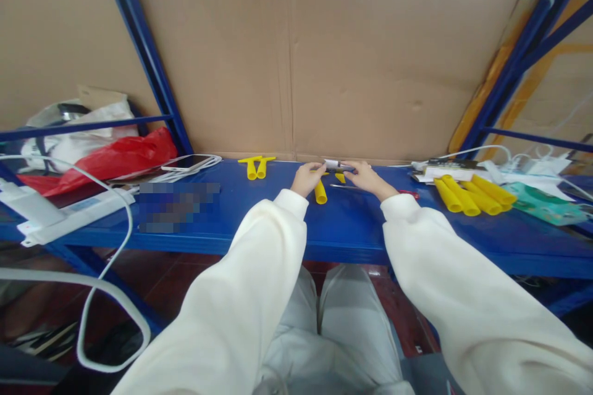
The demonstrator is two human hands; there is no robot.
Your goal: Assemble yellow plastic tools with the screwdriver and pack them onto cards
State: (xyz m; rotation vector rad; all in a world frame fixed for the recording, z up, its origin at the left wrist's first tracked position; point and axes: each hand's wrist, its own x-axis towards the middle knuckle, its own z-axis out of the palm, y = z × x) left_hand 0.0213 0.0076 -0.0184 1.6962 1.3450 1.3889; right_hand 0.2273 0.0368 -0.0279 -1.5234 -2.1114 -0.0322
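Observation:
Near the back of the blue shelf, my left hand (306, 179) is closed, its fingertips at one end of a small white cylinder (332, 164) with a darker end. My right hand (369, 179) curls around the other end, which its fingers partly hide. What the cylinder is cannot be made out. Just below my left fingers lies a yellow tube (320, 193). A small yellow piece (340, 178) rests between the hands. Under my right hand runs a thin metal rod (343, 186), and a red item (409, 194) shows beyond that wrist.
Two yellow T-shaped parts (256, 168) stand to the left. Several yellow tubes (472, 194) lie on the right beside a green packet (544, 202). A phone (186, 163), cables, a red bag (111, 157) and a white power strip (74, 216) occupy the left. Cardboard (370, 74) walls the back.

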